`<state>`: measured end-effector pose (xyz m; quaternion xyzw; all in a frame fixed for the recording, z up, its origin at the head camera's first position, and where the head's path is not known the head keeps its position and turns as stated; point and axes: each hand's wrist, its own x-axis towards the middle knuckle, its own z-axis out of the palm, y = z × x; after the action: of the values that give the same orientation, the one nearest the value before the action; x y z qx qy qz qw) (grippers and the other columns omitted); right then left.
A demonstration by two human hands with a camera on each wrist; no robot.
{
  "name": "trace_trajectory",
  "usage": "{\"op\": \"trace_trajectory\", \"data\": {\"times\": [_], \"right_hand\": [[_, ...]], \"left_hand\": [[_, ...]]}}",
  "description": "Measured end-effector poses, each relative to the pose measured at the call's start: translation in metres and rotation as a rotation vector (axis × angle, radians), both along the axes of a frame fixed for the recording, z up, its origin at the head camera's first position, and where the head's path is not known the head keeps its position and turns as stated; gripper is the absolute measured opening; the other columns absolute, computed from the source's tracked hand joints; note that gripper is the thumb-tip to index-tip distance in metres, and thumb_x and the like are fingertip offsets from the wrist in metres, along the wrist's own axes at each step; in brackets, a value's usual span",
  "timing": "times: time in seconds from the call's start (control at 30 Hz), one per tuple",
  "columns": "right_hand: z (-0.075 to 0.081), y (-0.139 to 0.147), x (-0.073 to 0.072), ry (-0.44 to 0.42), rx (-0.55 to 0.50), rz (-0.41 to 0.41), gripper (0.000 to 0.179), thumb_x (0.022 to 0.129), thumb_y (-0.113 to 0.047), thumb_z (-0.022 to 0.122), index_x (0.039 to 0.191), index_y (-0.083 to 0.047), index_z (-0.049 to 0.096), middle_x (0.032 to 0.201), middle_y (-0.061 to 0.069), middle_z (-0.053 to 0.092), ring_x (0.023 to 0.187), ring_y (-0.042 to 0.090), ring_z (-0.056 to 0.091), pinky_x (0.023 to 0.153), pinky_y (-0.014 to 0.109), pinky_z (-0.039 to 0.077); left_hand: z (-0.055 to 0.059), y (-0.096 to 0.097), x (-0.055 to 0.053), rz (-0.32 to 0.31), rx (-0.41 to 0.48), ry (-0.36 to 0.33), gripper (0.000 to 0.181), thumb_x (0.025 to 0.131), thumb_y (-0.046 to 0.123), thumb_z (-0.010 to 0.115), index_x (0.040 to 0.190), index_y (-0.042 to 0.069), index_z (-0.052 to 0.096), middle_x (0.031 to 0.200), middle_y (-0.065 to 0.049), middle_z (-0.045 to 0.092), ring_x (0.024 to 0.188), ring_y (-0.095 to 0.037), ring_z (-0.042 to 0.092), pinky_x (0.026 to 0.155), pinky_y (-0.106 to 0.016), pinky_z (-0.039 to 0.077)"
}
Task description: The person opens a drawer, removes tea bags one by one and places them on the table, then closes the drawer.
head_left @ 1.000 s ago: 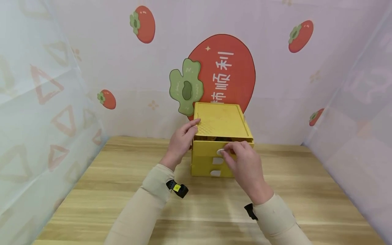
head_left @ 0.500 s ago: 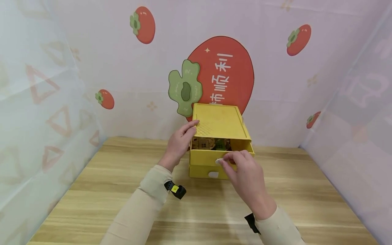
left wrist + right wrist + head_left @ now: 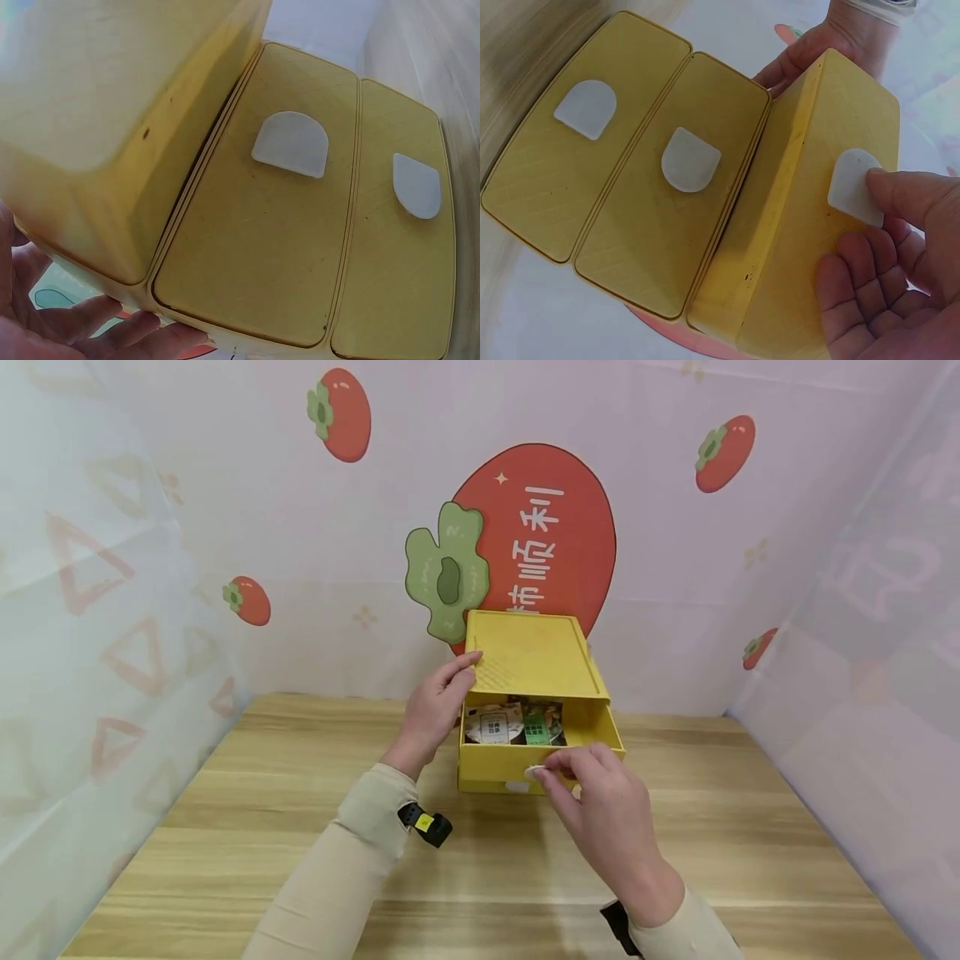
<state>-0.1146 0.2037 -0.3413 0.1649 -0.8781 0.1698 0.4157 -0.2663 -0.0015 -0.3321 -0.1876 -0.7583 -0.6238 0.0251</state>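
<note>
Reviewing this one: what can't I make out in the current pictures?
- Head view: the back of the open drawer, hidden under the box top.
- Head view: the print on the packets, too small to read.
- Both wrist views: what the lower drawers hold, since both are closed.
- Left wrist view: part of the left hand, cut off by the frame edge.

My left hand [image 3: 82,330] at lower left, fingertips against side of yellow box [image 3: 145,296]. Jutting drawer [image 3: 90,97] nearest me, standing out past other two. Middle drawer [image 3: 240,240] and end drawer [image 3: 394,277] sit flush, white tab [image 3: 294,144] on each. Wood-grain table [image 3: 420,45] beyond, upper right. Pale backdrop [image 3: 322,22] beside it.
</note>
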Motion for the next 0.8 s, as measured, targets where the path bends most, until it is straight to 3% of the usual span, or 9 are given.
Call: {"op": "trace_trajectory", "data": {"times": [0.1, 0.2, 0.3, 0.43, 0.53, 0.57, 0.63, 0.7, 0.8], "right_hand": [[0.001, -0.001, 0.003, 0.003, -0.002, 0.003, 0.022, 0.08, -0.018, 0.092, 0.091, -0.014, 0.074, 0.082, -0.002, 0.065, 0.076, 0.01, 0.063, 0.059, 0.025, 0.051], [0.001, -0.001, 0.007, -0.003, -0.003, 0.001, 0.022, 0.08, -0.019, 0.092, 0.091, -0.014, 0.074, 0.082, -0.004, 0.066, 0.077, 0.009, 0.063, 0.059, 0.025, 0.052], [0.001, 0.0, 0.01, -0.016, 0.0, -0.001, 0.023, 0.079, -0.02, 0.092, 0.091, -0.015, 0.074, 0.082, -0.004, 0.066, 0.077, 0.009, 0.063, 0.059, 0.024, 0.051], [0.001, 0.0, 0.014, -0.024, 0.006, -0.002, 0.024, 0.079, -0.022, 0.093, 0.092, -0.015, 0.073, 0.083, -0.004, 0.066, 0.077, 0.008, 0.063, 0.059, 0.021, 0.05], [0.002, 0.001, 0.017, -0.016, 0.008, 0.004, 0.025, 0.078, -0.021, 0.093, 0.093, -0.015, 0.073, 0.082, -0.004, 0.065, 0.075, 0.007, 0.061, 0.058, 0.018, 0.047], [0.002, 0.001, 0.017, -0.009, 0.007, 0.008, 0.026, 0.077, -0.02, 0.094, 0.093, -0.016, 0.073, 0.082, -0.004, 0.065, 0.074, 0.006, 0.06, 0.058, 0.018, 0.046], [0.001, 0.0, 0.019, 0.002, 0.002, 0.018, 0.026, 0.077, -0.02, 0.094, 0.093, -0.016, 0.074, 0.082, -0.005, 0.065, 0.073, 0.005, 0.059, 0.057, 0.016, 0.044], [0.0, 0.0, 0.021, 0.008, -0.006, 0.023, 0.02, 0.087, -0.031, 0.087, 0.092, -0.017, 0.074, 0.082, -0.005, 0.065, 0.073, 0.005, 0.059, 0.056, 0.016, 0.043], [-0.001, -0.001, 0.025, 0.005, -0.014, 0.025, 0.032, 0.099, -0.048, 0.069, 0.092, -0.017, 0.074, 0.082, -0.006, 0.065, 0.074, 0.006, 0.062, 0.057, 0.015, 0.044]], "left_hand": [[0.0, -0.001, -0.001, -0.003, 0.013, -0.004, 0.042, 0.108, 0.043, 0.048, 0.147, 0.033, 0.061, 0.102, -0.006, 0.063, 0.047, -0.014, 0.034, 0.049, -0.027, 0.037], [0.0, -0.001, -0.001, -0.018, 0.028, -0.009, 0.042, 0.109, 0.042, 0.049, 0.147, 0.032, 0.061, 0.097, -0.007, 0.059, 0.046, -0.012, 0.033, 0.048, -0.026, 0.037], [0.001, -0.001, -0.001, -0.023, 0.023, -0.004, 0.041, 0.109, 0.041, 0.049, 0.147, 0.03, 0.061, 0.113, -0.003, 0.064, 0.05, -0.015, 0.034, 0.049, -0.028, 0.037], [0.002, 0.0, -0.002, 0.001, -0.014, 0.02, 0.041, 0.109, 0.04, 0.049, 0.146, 0.028, 0.062, 0.14, 0.003, 0.064, 0.088, -0.013, 0.062, 0.08, -0.032, 0.052], [0.003, 0.0, -0.003, 0.016, -0.026, 0.032, 0.04, 0.109, 0.038, 0.05, 0.145, 0.027, 0.063, 0.148, 0.005, 0.06, 0.131, -0.013, 0.056, 0.11, -0.039, 0.045], [0.004, 0.001, -0.003, 0.016, -0.023, 0.032, 0.04, 0.109, 0.038, 0.05, 0.144, 0.026, 0.063, 0.148, 0.005, 0.06, 0.134, -0.015, 0.055, 0.112, -0.041, 0.044], [0.004, 0.001, -0.004, 0.014, -0.018, 0.032, 0.04, 0.109, 0.037, 0.05, 0.144, 0.025, 0.064, 0.148, 0.005, 0.06, 0.133, -0.018, 0.055, 0.112, -0.043, 0.044], [0.003, 0.001, -0.003, 0.008, -0.016, 0.03, 0.04, 0.109, 0.037, 0.05, 0.145, 0.025, 0.063, 0.147, 0.004, 0.061, 0.123, -0.02, 0.059, 0.103, -0.041, 0.049], [0.002, 0.001, -0.003, 0.009, -0.024, 0.024, 0.041, 0.109, 0.039, 0.049, 0.145, 0.027, 0.063, 0.146, 0.005, 0.061, 0.113, -0.02, 0.059, 0.09, -0.037, 0.049]]}}
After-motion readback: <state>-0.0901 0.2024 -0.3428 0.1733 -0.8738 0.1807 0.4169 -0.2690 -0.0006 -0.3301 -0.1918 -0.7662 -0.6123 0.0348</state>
